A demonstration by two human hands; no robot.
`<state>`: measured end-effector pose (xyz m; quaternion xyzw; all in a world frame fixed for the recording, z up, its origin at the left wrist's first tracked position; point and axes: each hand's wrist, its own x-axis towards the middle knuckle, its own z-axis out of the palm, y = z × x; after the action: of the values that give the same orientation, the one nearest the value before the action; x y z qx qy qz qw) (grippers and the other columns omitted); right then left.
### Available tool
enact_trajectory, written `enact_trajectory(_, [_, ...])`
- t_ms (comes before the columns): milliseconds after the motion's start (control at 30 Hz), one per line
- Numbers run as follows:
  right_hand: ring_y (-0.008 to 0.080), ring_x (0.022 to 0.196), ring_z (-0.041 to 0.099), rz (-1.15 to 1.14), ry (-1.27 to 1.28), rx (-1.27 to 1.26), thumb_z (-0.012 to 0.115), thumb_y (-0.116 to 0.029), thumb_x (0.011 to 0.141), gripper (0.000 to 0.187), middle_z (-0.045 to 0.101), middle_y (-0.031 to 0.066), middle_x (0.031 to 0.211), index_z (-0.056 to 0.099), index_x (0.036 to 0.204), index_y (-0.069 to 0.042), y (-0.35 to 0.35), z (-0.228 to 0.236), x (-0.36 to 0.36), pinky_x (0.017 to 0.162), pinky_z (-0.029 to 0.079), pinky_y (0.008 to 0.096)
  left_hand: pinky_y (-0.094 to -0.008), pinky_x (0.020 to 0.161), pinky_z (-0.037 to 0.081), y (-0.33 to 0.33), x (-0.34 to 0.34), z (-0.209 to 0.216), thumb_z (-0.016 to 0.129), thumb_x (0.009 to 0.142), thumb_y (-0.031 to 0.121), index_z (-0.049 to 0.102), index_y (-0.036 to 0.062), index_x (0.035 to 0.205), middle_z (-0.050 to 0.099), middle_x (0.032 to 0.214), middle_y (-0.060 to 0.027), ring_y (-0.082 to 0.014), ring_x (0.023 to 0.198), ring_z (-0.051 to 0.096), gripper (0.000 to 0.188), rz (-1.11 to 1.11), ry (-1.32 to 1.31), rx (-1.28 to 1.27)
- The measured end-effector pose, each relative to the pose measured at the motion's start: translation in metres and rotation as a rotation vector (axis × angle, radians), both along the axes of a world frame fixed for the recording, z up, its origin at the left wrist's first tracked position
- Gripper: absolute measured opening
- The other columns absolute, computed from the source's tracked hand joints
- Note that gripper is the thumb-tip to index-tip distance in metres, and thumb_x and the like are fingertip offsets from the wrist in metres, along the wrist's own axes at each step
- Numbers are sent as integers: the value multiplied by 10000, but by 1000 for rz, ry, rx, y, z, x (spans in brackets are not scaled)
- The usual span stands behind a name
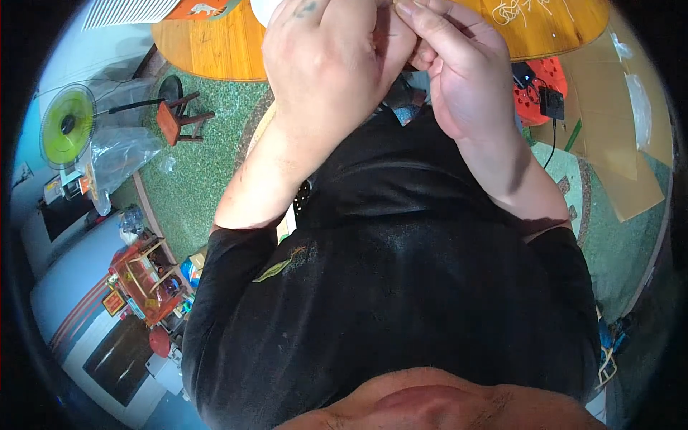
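Observation:
Both hands are raised close together at the upper edge, above the near side of a yellow-brown wooden table (215, 50). My left hand (330, 54) shows its back, with its fingers bent and partly cut off by the picture's edge. Beside it, my right hand (466, 64) has its thumb pressed to its fingertips, touching the left hand's fingers. Whatever lies between the fingertips is too small or too hidden to make out. A loose tangle of pale string (523, 10) lies on the table right of my right hand. A white rounded object (264, 10) shows partly behind my left hand.
An orange box (204, 8) and a white ribbed item (129, 11) are at the table's far left. A small red-brown stool (172, 123) and a green-bladed fan (68, 125) stand left. Flattened cardboard (609, 136) and a red stool seat (552, 75) with a black adapter (552, 104) are right.

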<state>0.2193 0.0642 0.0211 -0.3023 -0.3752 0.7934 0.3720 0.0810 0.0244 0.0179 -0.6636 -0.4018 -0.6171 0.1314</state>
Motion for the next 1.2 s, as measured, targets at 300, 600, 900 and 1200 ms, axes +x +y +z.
enact_trajectory(300, [66,762,615,-21,-59,451,614,-38,1000,128,703,26,856,715,984,39,12,-19,-2,707,483,221,-284,709,507,-24,9,50,699,836,-3,620,-22,877,631,807,-75,-147,769,611,91,158,-71,-765])
enact_trajectory(600, [76,759,644,-20,-35,357,627,-50,1005,131,724,44,873,716,1007,46,11,-13,4,689,508,221,-285,759,534,-22,4,68,741,843,3,685,-21,929,686,858,-75,-136,833,653,106,118,-137,-1026])
enact_trajectory(900, [53,709,587,-8,-103,344,621,-70,1012,128,696,2,847,712,1035,17,10,-16,6,657,488,213,-310,687,550,-23,0,47,783,817,-32,697,-20,895,715,842,-145,-253,786,719,116,192,163,-695])
enact_trajectory(1200, [98,734,601,-354,-277,959,771,72,835,151,639,57,933,690,947,15,13,-16,0,658,478,240,-316,723,542,-28,2,47,746,858,-42,688,-23,889,711,828,-145,-257,776,720,68,216,106,-726])
